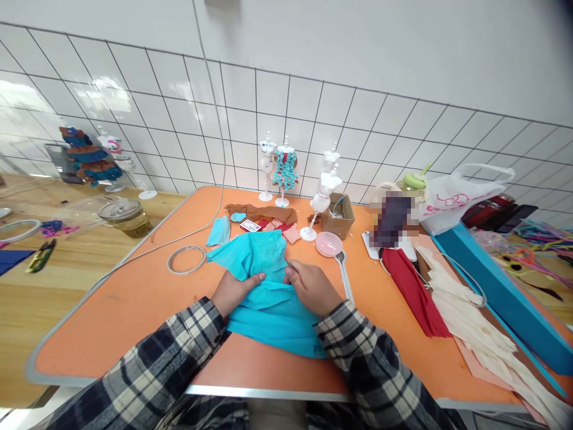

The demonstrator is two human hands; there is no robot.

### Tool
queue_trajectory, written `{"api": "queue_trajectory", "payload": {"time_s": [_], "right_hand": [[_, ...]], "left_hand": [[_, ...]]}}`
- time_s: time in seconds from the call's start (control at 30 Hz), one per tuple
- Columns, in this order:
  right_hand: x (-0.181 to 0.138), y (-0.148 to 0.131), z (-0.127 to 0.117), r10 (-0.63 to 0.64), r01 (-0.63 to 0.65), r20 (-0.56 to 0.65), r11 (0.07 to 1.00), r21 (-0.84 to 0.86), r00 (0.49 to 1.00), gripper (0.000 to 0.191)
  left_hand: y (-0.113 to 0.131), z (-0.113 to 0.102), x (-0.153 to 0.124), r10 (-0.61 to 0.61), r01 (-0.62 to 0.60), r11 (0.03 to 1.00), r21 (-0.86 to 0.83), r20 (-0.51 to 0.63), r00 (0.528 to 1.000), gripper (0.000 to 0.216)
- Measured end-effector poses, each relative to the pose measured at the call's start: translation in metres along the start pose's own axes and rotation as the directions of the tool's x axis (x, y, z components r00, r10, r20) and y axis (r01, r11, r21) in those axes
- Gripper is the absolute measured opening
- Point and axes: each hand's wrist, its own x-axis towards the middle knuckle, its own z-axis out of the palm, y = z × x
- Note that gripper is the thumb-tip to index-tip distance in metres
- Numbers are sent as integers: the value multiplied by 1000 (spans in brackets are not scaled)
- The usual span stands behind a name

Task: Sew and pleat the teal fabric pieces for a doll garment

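Note:
A sheet of turquoise crepe paper [264, 263] lies crumpled on the orange table [134, 310] in front of me. My left hand [233, 291] rests on its left side, fingers curled over a fold with the thumb pressing the paper. My right hand [311, 286] is closed on the paper at its right, pinching a fold near the middle. Both wrists wear plaid sleeves.
Behind the paper stand small white mannequins [324, 191], one in a turquoise dress [285, 170], a cardboard box [338, 218], a pink bowl [329, 243] and paper scraps. A tape ring [187, 260] and a cable lie left. Red [414, 286], cream and blue paper rolls lie right.

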Motion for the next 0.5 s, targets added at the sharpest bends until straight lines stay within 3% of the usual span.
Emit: {"api": "queue_trajectory", "payload": {"time_s": [0.1, 0.3, 0.4, 0.5], "right_hand": [[-3, 0, 18, 66, -66, 29, 998, 11, 997, 32], [-2, 13, 28, -18, 27, -31, 952, 305, 999, 39], [-2, 18, 23, -51, 62, -58, 972, 225, 997, 36], [-4, 19, 18, -3, 9, -77, 997, 75, 997, 32]], "left_hand": [[0, 1, 0, -14, 14, 1000, -15, 7, 1000, 75], [-3, 3, 0, -34, 34, 999, -3, 13, 999, 82], [-6, 1, 2, -32, 32, 999, 10, 6, 999, 84], [-6, 1, 3, -31, 31, 999, 16, 9, 999, 83]]}}
